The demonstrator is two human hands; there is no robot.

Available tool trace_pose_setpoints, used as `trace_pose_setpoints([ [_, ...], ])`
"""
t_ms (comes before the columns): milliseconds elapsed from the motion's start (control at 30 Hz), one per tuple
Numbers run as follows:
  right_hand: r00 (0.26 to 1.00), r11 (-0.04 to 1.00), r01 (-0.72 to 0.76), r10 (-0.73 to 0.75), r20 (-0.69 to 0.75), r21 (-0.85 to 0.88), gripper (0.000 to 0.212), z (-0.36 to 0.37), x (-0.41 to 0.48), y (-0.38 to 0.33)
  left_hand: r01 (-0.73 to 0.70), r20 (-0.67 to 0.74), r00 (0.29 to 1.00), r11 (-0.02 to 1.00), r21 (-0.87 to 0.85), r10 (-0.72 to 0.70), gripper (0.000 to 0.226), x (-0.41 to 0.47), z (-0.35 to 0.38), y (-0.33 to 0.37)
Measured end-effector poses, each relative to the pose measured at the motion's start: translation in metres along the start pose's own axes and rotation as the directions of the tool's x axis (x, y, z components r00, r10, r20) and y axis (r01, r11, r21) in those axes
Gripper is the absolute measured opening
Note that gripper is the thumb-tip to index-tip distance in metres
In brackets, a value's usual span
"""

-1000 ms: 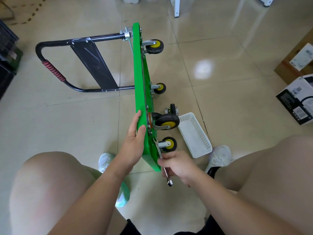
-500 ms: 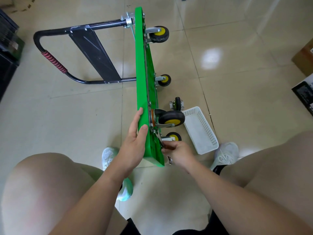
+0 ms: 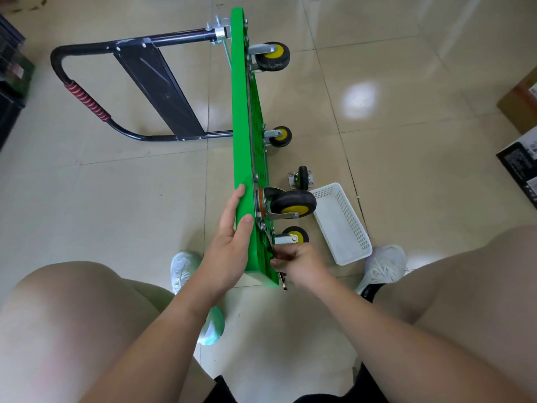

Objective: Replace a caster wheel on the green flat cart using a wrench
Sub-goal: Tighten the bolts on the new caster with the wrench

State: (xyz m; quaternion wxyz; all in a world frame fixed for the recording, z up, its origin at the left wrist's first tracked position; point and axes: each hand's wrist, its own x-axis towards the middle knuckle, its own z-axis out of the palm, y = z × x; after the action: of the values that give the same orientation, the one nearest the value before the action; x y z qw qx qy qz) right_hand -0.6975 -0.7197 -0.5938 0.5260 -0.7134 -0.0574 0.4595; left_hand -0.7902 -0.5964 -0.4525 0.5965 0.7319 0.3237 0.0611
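The green flat cart (image 3: 242, 126) stands on its long edge on the tiled floor (image 3: 116, 199), wheels facing right and handle (image 3: 87, 100) lying out to the left. The left hand (image 3: 229, 251) grips the deck's upper edge at the near end, thumb on top. The right hand (image 3: 299, 264) is closed round a wrench (image 3: 282, 282) held against the underside, just below the large mounted caster (image 3: 293, 203). A loose caster (image 3: 302, 180) sits on the floor beside a white basket (image 3: 353, 257).
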Motion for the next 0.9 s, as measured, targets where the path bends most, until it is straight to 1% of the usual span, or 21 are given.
trace_pose_setpoints([
  [67, 1.000, 0.998, 0.010, -0.009, 0.022, -0.056, 0.039, -0.002, -0.009, -0.008, -0.010, -0.001, 1.000, 1.000, 0.001, 0.010, 0.050, 0.000, 0.000, 0.000],
  [133, 0.999, 0.996, 0.010, -0.007, 0.040, -0.092, 0.032, -0.002, -0.018, -0.017, -0.022, -0.003, 1.000, 1.000, -0.017, 0.022, 0.050, 0.001, 0.001, -0.001],
  [300, 0.995, 0.998, -0.041, 0.045, 0.094, -0.049, 0.013, 0.004, -0.044, -0.046, -0.029, -0.027, 0.999, 0.999, -0.037, 0.028, 0.047, 0.001, 0.002, -0.006],
  [367, 0.994, 0.997, -0.076, 0.076, 0.080, -0.003, 0.017, 0.005, -0.052, -0.056, -0.032, -0.024, 0.999, 0.998, -0.049, 0.031, 0.047, 0.000, 0.002, -0.006],
  [467, 0.992, 0.990, -0.108, 0.102, 0.071, 0.092, 0.034, 0.004, -0.059, -0.072, -0.036, -0.028, 0.999, 0.997, -0.064, 0.034, 0.049, -0.001, 0.004, -0.002],
  [567, 0.987, 0.963, -0.153, 0.139, 0.078, 0.221, 0.027, 0.000, -0.068, -0.085, -0.045, -0.030, 0.999, 0.996, -0.072, 0.043, 0.049, -0.003, 0.005, 0.000],
  [667, 0.980, 0.957, -0.182, 0.158, 0.120, 0.225, 0.019, -0.006, -0.075, -0.088, -0.040, -0.038, 0.999, 0.996, -0.080, 0.037, 0.048, -0.002, 0.005, -0.003],
  [767, 0.969, 0.962, -0.209, 0.179, 0.172, 0.175, 0.011, -0.009, -0.083, -0.083, -0.029, -0.047, 0.999, 0.996, -0.084, 0.025, 0.047, 0.000, 0.005, -0.005],
  [833, 0.973, 0.971, -0.193, 0.171, 0.155, 0.139, 0.012, -0.014, -0.085, -0.074, -0.028, -0.044, 0.999, 0.996, -0.083, 0.025, 0.048, 0.001, 0.005, -0.004],
  [900, 0.981, 0.979, -0.171, 0.159, 0.112, 0.110, 0.018, -0.018, -0.079, -0.062, -0.018, -0.041, 0.999, 0.996, -0.090, 0.014, 0.048, 0.001, 0.005, -0.004],
])
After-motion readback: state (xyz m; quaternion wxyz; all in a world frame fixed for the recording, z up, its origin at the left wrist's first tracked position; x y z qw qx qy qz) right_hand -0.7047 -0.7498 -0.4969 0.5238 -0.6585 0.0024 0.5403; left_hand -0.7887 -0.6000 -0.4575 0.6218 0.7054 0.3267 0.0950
